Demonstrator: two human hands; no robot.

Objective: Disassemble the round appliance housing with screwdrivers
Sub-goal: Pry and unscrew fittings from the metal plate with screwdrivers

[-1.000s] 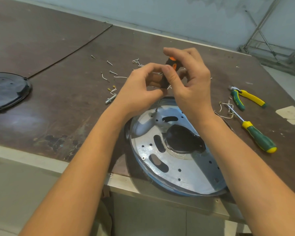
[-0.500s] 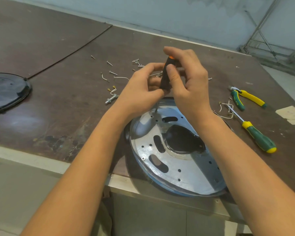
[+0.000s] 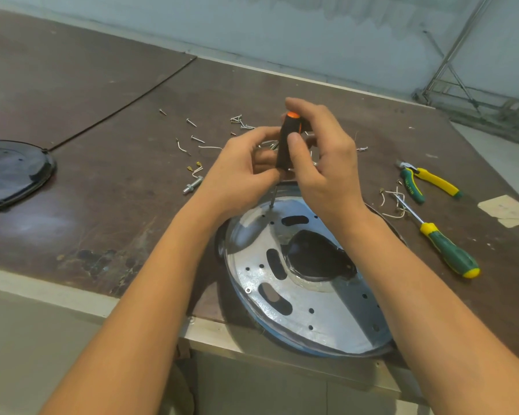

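Places are given from the round housing (image 3: 309, 298), which lies silver plate up at the near edge of the table (image 3: 108, 205).

- Dark cover (image 3: 9, 172): well left of the housing, unmoved.
- Bolt (image 3: 193, 185) and loose screws (image 3: 197, 139): left of and beyond the housing, as before.
- My left hand (image 3: 240, 175): over the housing's far rim, fingers curled, pinching the lower end of the handle.
- Black screwdriver (image 3: 286, 145): tip on the housing's far-left plate, same spot as a second ago. The handle now stands more upright and more exposed, its orange cap showing.
- My right hand (image 3: 324, 163): grips the handle, thumb on its side, forefinger curled over the cap.
- Pliers (image 3: 423, 181): right of and beyond the housing.
- Green screwdriver (image 3: 444, 250): just right of the housing, unmoved.
- Paper scrap (image 3: 505, 211): farthest right.
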